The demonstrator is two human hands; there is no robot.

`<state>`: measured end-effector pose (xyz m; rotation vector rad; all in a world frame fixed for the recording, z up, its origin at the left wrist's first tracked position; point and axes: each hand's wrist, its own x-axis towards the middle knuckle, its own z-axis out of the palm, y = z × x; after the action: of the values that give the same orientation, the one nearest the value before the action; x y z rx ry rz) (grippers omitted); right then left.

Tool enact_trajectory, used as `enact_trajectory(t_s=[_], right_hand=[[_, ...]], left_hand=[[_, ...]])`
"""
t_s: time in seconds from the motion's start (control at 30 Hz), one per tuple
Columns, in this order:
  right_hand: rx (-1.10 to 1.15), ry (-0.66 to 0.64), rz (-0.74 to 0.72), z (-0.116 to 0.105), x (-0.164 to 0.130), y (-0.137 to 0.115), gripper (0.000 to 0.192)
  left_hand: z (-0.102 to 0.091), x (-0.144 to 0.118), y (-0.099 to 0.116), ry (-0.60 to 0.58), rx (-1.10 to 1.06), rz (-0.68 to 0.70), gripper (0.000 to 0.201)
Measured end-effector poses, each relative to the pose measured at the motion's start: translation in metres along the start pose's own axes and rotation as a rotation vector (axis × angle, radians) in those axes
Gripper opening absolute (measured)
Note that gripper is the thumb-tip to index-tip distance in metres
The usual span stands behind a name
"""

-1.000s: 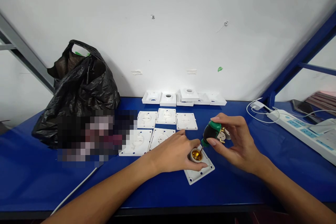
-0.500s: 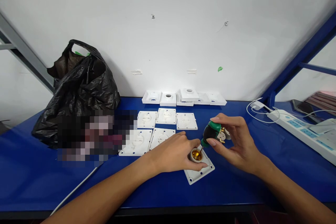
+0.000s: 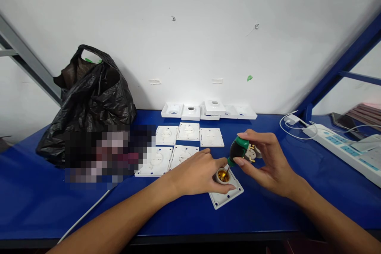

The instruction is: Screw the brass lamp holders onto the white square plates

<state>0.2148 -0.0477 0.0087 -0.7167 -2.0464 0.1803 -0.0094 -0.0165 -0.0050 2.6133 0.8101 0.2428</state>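
My left hand point(image 3: 205, 172) is closed around a round lamp socket point(image 3: 222, 177) with a brass-coloured inside. The socket stands on a square white base plate point(image 3: 222, 201), which lies turned at an angle on the blue table. Between the thumb and fingers of my right hand point(image 3: 269, 166) is a stubby screwdriver point(image 3: 239, 148) with a green and black handle. It leans slightly, its shaft reaching down into the socket; the tip is hidden inside. Behind the screwdriver, partly covered by my right hand, lie several loose sockets with brass contacts point(image 3: 251, 153).
Several white plates point(image 3: 154, 161) lie left of and beyond my hands. White square covers point(image 3: 190, 112) line the wall. A black plastic bag point(image 3: 95, 103) stands at left beside a blurred patch. At right are a power strip point(image 3: 345, 147), white cable and phone point(image 3: 343, 122).
The screwdriver handle has shifted very slightly left and down in my right hand. My left hand, the socket and the plate stay where they were.
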Motion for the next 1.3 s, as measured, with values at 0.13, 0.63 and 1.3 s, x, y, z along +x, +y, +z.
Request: enact_trajectory(t_s=[0.13,0.63,1.3], right_hand=[[0.003,-0.004,0.004,0.0003,-0.0004,0.0008,0.059],[-0.014,-0.025,-0.017,0.0007,0.0007,0.0007,0.063],[0.001,-0.063,0.016,-0.0001,0.0035,-0.0032,0.062]], left_hand=[[0.0011,-0.0001,-0.0007,0.014,0.006,0.013,0.041],[-0.0013,-0.0003,0.0017,0.02,0.016,0.024,0.04],[-0.0031,0.0004,0.0029,-0.003,0.055,0.032,0.041]])
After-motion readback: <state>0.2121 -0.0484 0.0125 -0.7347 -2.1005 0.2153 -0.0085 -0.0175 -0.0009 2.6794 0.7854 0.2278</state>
